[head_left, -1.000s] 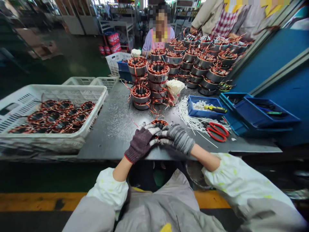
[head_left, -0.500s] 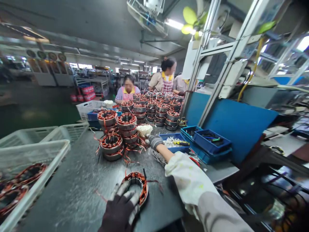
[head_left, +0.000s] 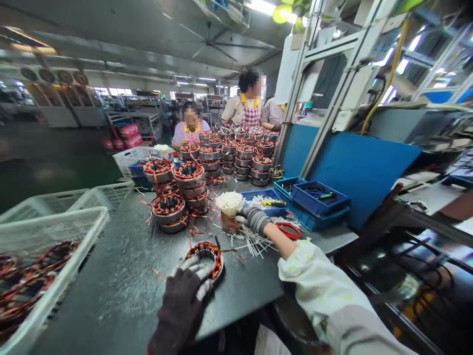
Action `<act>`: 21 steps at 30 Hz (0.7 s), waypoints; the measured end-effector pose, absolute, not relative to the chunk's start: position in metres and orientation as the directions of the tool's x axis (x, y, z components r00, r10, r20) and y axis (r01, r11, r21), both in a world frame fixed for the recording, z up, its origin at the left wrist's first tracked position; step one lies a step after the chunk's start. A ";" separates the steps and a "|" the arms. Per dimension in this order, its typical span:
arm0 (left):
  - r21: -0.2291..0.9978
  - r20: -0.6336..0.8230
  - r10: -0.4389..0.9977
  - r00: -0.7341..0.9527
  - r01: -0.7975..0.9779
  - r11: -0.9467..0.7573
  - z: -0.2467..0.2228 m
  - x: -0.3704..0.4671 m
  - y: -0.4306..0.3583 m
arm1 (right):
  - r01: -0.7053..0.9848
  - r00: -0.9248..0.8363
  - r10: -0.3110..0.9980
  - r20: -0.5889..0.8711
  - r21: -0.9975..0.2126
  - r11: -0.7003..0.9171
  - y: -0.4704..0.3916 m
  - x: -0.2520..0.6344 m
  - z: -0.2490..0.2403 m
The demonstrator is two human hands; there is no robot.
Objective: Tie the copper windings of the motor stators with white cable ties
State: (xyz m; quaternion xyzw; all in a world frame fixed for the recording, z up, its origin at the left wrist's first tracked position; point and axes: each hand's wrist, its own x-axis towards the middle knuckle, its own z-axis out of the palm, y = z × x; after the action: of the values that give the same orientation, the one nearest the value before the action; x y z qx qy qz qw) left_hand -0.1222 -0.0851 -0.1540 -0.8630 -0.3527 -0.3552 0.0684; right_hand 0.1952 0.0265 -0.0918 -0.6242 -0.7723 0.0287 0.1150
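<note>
A ring-shaped stator with orange windings [head_left: 219, 266] lies on the dark table [head_left: 121, 276]. My left hand [head_left: 186, 286], in a dark glove with pale fingertips, grips its near left side. My right hand [head_left: 253, 218], in a grey striped glove, has its fingers wrapped against the side of a brown cup [head_left: 229, 224]. White sticks or tubes [head_left: 229, 201] fill the cup's top. Loose thin white tubes [head_left: 258, 242] lie beneath my right hand. Stacked stators [head_left: 189, 182] stand beyond the left hand.
White crates [head_left: 79, 229] with more stators stand at the left. Blue bins [head_left: 321, 202] and red-handled scissors [head_left: 288, 230] lie right of my right hand. Further stator stacks and people [head_left: 248, 106] are behind.
The view has shifted, with the table scene sitting slightly higher. My right hand and the cup of white tubes have come nearer and lie clear of the stacks. My left hand stays on the stator.
</note>
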 end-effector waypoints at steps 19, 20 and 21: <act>0.087 0.530 0.589 0.611 0.651 -0.754 -0.138 -0.118 -0.119 | 0.549 0.351 0.819 0.454 -0.808 0.213 -0.020 0.207 -0.144; 0.089 0.543 0.589 0.598 0.657 -0.749 -0.139 -0.116 -0.120 | 0.491 0.403 0.805 0.436 -0.845 0.212 -0.007 0.201 -0.139; 0.089 0.555 0.589 0.588 0.662 -0.745 -0.140 -0.115 -0.120 | 0.446 0.430 0.796 0.426 -0.867 0.223 0.005 0.195 -0.135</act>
State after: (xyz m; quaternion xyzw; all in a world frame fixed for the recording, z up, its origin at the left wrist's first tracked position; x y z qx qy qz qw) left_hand -0.1147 -0.1202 -0.1399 -0.8887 -0.3517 -0.2872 0.0635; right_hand 0.1954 0.0051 -0.1351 -0.6055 -0.5130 0.1485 0.5901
